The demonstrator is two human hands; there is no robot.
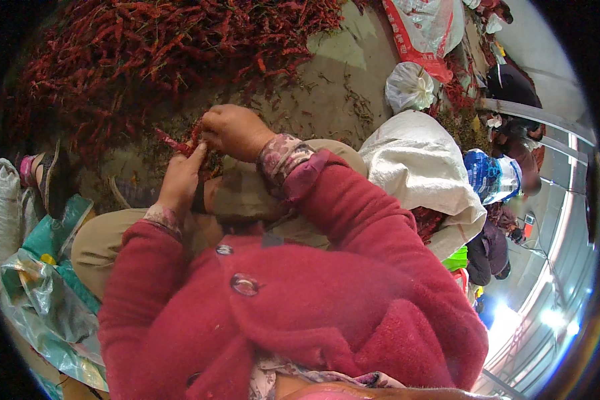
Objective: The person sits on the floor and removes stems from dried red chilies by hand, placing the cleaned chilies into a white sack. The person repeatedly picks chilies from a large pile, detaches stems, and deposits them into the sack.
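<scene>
Dried red chili peppers (172, 142) stick out between my two hands, in front of my bent knees. My left hand (182, 175) is closed on them, thumb pointing up towards the other hand. Just right of it and a little higher, my right hand (235, 131) has its fingertips bent in at the peppers; whether a pepper or stem is between those fingers cannot be told. A large heap of dried red chili peppers (180, 45) covers the floor beyond my hands. Loose stems and bits (357, 102) are scattered on the floor to the right.
At my right stand a white woven sack (415, 150) with red peppers inside, a tied white plastic bag (410, 87) and a blue and white bag (492, 175). Green and clear plastic sacks (55, 280) lie at left, near another person's shoe (52, 180). Several people sit far right.
</scene>
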